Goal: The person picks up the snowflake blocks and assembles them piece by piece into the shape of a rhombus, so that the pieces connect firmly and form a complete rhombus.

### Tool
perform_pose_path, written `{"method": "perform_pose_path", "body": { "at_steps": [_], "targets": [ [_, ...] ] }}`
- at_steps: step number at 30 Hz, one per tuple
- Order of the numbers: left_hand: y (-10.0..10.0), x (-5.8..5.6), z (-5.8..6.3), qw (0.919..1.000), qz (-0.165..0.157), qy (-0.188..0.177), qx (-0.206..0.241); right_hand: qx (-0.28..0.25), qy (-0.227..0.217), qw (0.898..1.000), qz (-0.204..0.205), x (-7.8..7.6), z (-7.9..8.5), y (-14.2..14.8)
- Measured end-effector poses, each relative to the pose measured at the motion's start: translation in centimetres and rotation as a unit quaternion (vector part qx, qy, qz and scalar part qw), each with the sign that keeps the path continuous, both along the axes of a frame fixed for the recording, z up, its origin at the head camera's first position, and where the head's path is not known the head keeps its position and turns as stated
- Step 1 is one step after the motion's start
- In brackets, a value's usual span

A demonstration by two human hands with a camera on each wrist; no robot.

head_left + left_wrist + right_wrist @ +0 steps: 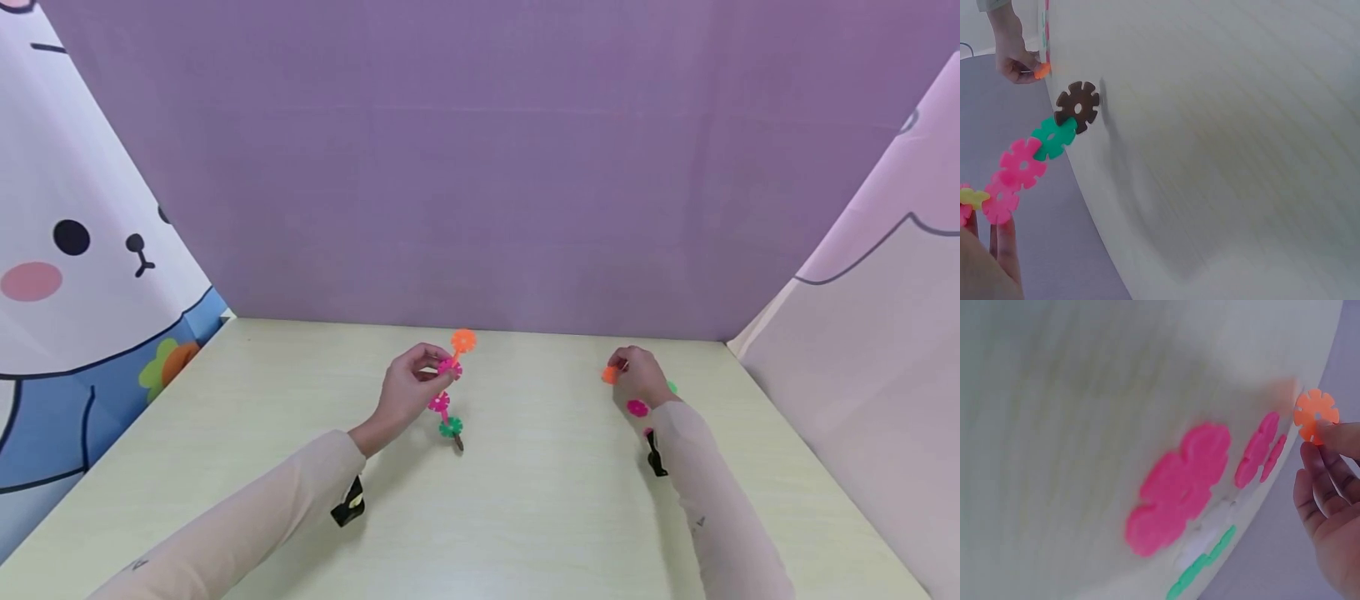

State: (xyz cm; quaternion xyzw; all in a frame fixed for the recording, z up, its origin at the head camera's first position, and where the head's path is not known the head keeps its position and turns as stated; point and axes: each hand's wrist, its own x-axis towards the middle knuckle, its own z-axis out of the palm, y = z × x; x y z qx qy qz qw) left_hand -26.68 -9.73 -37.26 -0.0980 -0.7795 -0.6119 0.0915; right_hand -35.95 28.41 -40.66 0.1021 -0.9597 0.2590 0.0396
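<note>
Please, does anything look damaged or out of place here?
Nothing stands out. The left hand holds a chain of notched discs, which looks joined and unbroken where visible; the right hand pinches an orange disc.

The left hand (988,267) holds linked notched discs (1033,169)

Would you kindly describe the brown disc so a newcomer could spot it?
At the pale table, the left hand holds a chain of notched, flower-like discs. Follow it past the green disc to its lower end: the brown disc there is the only brown one visible.
</note>
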Motion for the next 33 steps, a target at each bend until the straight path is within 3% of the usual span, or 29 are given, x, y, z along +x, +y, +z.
{"method": "perform_pose_path", "body": {
  "at_steps": [11, 19, 27, 29, 33],
  "targets": [
    [-0.1, 0.0, -0.1, 0.9999, -0.006, -0.005, 0.013, -0.063, 0.005, 0.998, -0.003, 0.6, 1.3, -0.9],
    [-0.1, 0.0, 0.0, 0.9996, -0.003, -0.022, 0.02, -0.118, 0.05, 0.991, 0.037, 1.5, 2.5, -2.9],
    [0.2, 1.7, 2.0, 0.9987, -0.014, -0.038, 0.029, -0.168, 0.056, 0.982, 0.072, 3.0, 3.7, -5.6],
    [0.2, 1.9, 2.2, 0.9983, -0.019, -0.04, 0.037, -0.179, 0.047, 0.98, 0.075, 4.0, 4.6, -6.6],
    [0.1, 0.8, 0.7, 0.9978, -0.02, -0.038, 0.05, -0.208, 0.034, 0.974, 0.079, 4.8, 5.0, -7.9]
  ]
}}
